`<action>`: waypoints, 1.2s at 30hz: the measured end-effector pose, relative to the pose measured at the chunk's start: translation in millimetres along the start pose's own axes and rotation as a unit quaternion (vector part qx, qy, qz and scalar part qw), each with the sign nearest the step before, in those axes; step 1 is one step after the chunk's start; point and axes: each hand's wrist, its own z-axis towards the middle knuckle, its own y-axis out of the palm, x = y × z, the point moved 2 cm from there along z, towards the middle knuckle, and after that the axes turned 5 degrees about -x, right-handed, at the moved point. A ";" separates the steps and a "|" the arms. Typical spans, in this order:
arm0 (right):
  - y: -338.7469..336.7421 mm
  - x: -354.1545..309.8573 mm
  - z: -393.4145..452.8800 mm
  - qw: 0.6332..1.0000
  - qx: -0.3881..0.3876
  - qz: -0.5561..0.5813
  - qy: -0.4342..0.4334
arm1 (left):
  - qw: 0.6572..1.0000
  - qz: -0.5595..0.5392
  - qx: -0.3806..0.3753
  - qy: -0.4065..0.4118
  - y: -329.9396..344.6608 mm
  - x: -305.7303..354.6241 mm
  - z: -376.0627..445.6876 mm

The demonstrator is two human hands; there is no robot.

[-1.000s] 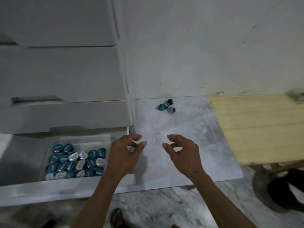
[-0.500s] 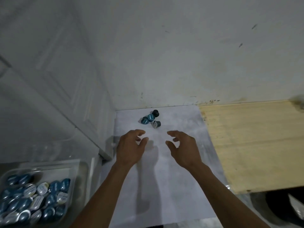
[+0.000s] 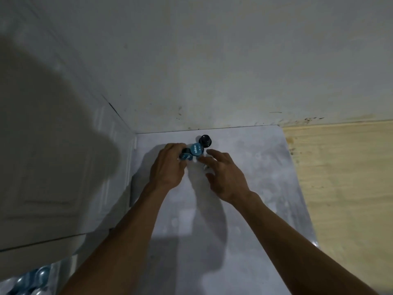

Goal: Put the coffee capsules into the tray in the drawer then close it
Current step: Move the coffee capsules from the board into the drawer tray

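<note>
- Left hand [image 3: 168, 167]: fingers curled about a small blue foil-topped coffee capsule [image 3: 185, 156], thumb side pressing its rim; the grasp looks closed on it, though the far fingers are hidden.
- Right hand [image 3: 223, 173]: fingers spread and loosely bent, holding nothing that can be seen; fingertips [image 3: 209, 152] sit just beside the cluster. A pale capsule may lie beneath the palm, but this cannot be told.
- Cluster: a round blue capsule with printed white lettering [image 3: 196, 150] lies face-up between the two hands, touching the held one; a dark, near-black capsule [image 3: 205, 140] stands behind it, close to the stained white wall [image 3: 212, 71].
- Surface: all rest on a pale grey marbled board [image 3: 244, 209], beside a light wooden plank [image 3: 344, 188].
- Destination: the clear plastic tray of blue and silver capsules [image 3: 32, 279] shows only at the lower left corner, well apart from the cluster.
- Advice: sweep the strays inward with both hands cupped, so none rolls toward the wall corner, and gather them in one load before turning to the tray.
</note>
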 end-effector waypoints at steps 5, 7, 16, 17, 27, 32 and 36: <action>9.3 15.1 6.6 0.997 0.066 0.014 -0.045 | 1.000 0.010 0.001 0.013 1.8 -2.1 8.4; 10.8 21.8 6.4 0.995 0.079 0.039 -0.038 | 1.000 0.009 -0.010 0.000 1.5 -3.4 6.1; 14.2 41.5 -12.2 0.970 0.163 0.180 0.023 | 0.995 0.002 -0.065 -0.075 2.6 -5.0 -7.7; 16.4 43.7 -13.4 0.966 0.177 0.186 0.017 | 0.995 0.001 -0.061 -0.082 3.0 -4.3 -7.5; 26.7 48.6 -26.7 0.957 0.225 0.180 -0.038 | 0.994 -0.086 0.072 0.007 36.4 -3.6 -52.2; 32.8 49.1 -29.7 0.959 0.234 0.159 -0.025 | 0.983 -0.082 0.158 0.038 50.7 -8.6 -55.9; 33.7 47.0 -29.4 0.960 0.233 0.152 -0.015 | 0.980 -0.076 0.173 0.062 53.3 -12.3 -49.6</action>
